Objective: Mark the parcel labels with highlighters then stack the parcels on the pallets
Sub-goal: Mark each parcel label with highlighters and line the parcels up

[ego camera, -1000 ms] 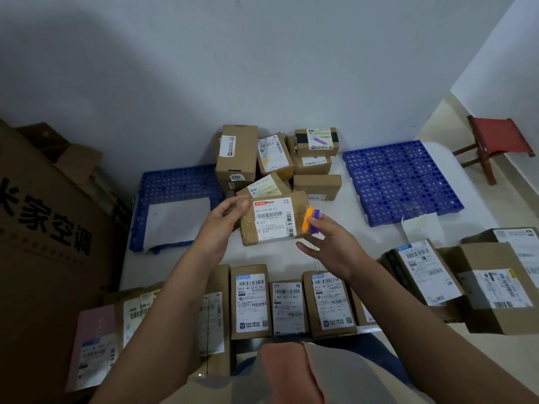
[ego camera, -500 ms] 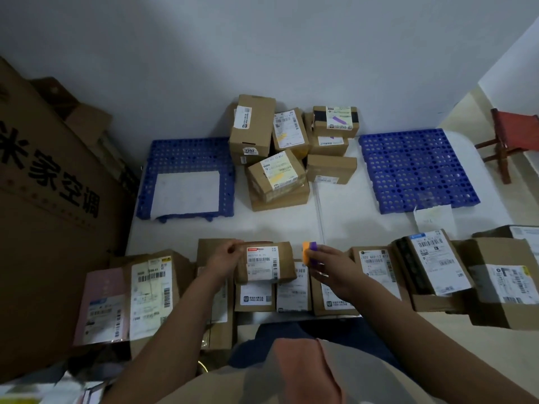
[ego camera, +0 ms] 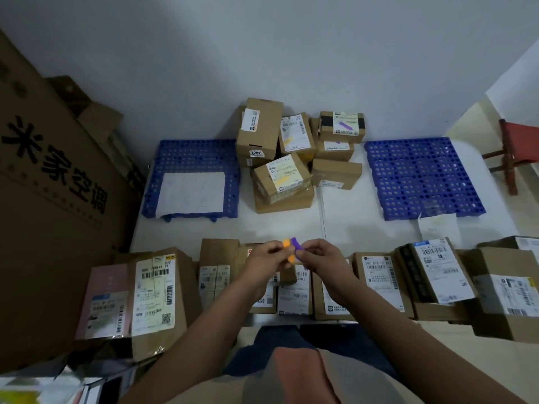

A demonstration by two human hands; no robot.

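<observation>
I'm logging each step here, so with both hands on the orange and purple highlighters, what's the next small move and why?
Probably pull one highlighter free, likely uncapping it. Both hands, left hand and right hand, pinch the orange highlighter and purple highlighter together above the row of labelled parcels, and neither tip touches a label yet.

Red stool (ego camera: pixel 517 153) at right; big printed carton (ego camera: pixel 52 199) at left.

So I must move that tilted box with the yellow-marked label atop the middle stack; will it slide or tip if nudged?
Probably it slides: the tilted box sits askew on the flat box beneath, overhanging it. It looks small and likely light, so a nudge may shift it. Its stiff cardboard should hold shape.
</observation>
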